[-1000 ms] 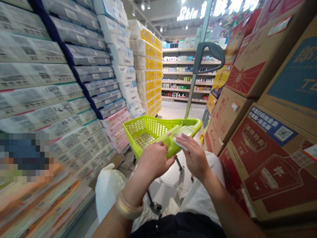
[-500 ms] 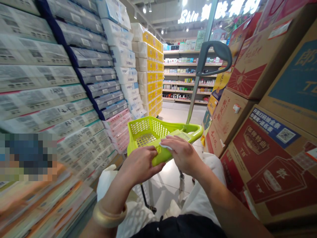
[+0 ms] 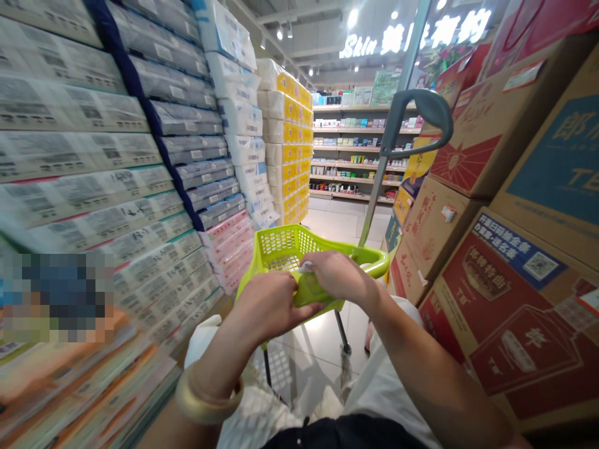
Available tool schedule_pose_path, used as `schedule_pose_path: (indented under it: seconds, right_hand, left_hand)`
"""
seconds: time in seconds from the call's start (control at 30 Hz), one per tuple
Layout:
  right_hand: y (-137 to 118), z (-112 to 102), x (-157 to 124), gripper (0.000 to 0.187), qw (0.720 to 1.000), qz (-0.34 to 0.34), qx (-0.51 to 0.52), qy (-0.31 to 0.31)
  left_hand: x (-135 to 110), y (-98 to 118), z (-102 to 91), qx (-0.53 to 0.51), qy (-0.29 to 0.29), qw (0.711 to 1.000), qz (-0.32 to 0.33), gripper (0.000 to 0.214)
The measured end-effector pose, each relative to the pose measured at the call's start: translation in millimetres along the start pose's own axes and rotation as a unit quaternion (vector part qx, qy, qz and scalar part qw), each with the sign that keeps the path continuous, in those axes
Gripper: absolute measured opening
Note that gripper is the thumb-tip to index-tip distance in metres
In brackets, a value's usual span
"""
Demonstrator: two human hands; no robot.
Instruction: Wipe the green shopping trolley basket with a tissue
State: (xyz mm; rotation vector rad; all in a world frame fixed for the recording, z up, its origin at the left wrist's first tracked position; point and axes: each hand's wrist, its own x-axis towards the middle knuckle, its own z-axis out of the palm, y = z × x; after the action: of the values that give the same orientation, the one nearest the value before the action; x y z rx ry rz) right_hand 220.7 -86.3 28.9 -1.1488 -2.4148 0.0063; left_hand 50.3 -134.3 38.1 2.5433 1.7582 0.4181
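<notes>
Both hands are working at the near rim of a lime-green perforated plastic shopping basket (image 3: 281, 246) on a wheeled frame. The left hand (image 3: 271, 305), with a gold bangle (image 3: 206, 399) on its wrist, is curling its fingers closed around the basket's near edge and gripping it. The right hand (image 3: 339, 274) is lying palm-down on the rim just beside the left, its fingers pressing together on a small white cloth or wipe (image 3: 306, 267), of which only a corner is showing. A grey pull handle (image 3: 421, 112) is rising from the basket on a slanted metal pole. Stacked packs of tissue paper (image 3: 140, 156) are filling the left side, and red and brown cardboard boxes (image 3: 515, 249) are standing piled on the right. Far shelves (image 3: 346, 162) of small goods are closing the aisle.
</notes>
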Motion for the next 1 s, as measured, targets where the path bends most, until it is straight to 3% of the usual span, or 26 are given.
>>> schedule_pose_path:
  seconds: [0.1,0.3,0.43,0.53,0.6,0.7,0.8,0.9,1.0]
  right_hand:
    - [18,-4,4,0.023,0.999,0.033,-0.024,-0.014]
    - [9,6,19,0.027,0.998,-0.006,0.020,-0.062]
    - [28,1,13,0.025,0.998,0.040,0.019,-0.048]
    - [38,-6,-5,0.026,0.997,0.077,0.015,-0.001]
    - [28,-4,-19,0.029,0.996,0.073,0.031,0.033]
    - [3,10,-39,0.032,0.995,0.009,0.071,0.064]
    - [-4,27,-57,0.035,0.981,-0.017,0.113,0.155]
    - [11,39,-74,0.037,0.956,0.051,0.106,0.268]
    - [14,46,-84,0.038,0.935,0.101,0.082,0.330]
  left_hand:
    - [3,11,4.7,0.071,-0.048,0.996,-0.023,0.051]
    - [3,11,22.1,0.050,-0.032,0.998,-0.025,0.056]
    - [-2,9,27.0,0.052,-0.014,0.998,-0.017,0.048]
    - [-3,9,27.2,0.055,-0.011,0.998,-0.025,0.047]
    - [-3,10,26.6,0.056,-0.011,0.998,-0.026,0.048]
    - [-4,11,25.4,0.055,-0.007,0.998,-0.016,0.049]
    - [-5,13,24.3,0.059,-0.006,0.998,-0.008,0.049]
    - [-6,13,23.8,0.067,-0.010,0.998,-0.014,0.050]
    - [-6,13,24.5,0.074,-0.007,0.997,-0.014,0.049]
